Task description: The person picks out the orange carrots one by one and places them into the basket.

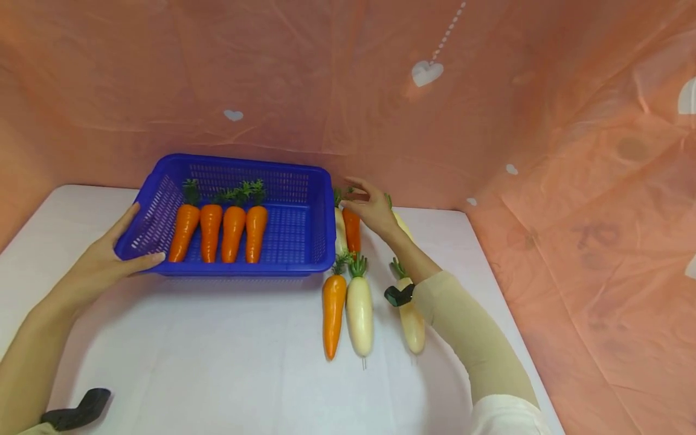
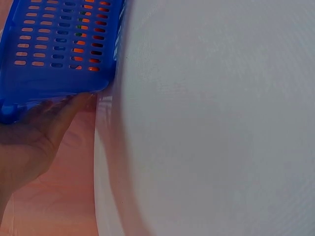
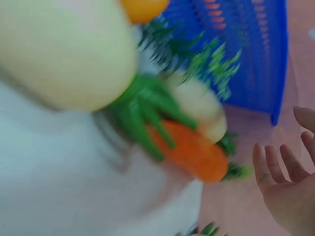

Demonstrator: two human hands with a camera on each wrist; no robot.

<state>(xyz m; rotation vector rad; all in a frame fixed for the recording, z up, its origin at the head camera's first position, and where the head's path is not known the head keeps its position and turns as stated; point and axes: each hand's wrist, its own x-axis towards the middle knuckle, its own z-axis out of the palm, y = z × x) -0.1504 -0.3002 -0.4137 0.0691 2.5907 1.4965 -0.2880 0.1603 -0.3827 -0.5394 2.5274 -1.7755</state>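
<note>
Gripping blue plastic basket (image 1: 323,223): left hand (image 1: 99,260). Inside: four tapered orange carrots (image 1: 233,234). Outside: two more; four long white radishes (image 1: 359,317), two behind forearm (image 1: 414,257). Right hand (image 1: 374,209): fingers apart.

A creased orange sheet (image 1: 304,72) is rising behind the far edge of the white worktop (image 1: 217,362) — and running along its right edge. On the sheet, a white heart (image 1: 426,74) is hanging under a dotted line (image 1: 448,30) — a smaller heart (image 1: 471,201) is showing just beyond the worktop's far right corner.
</note>
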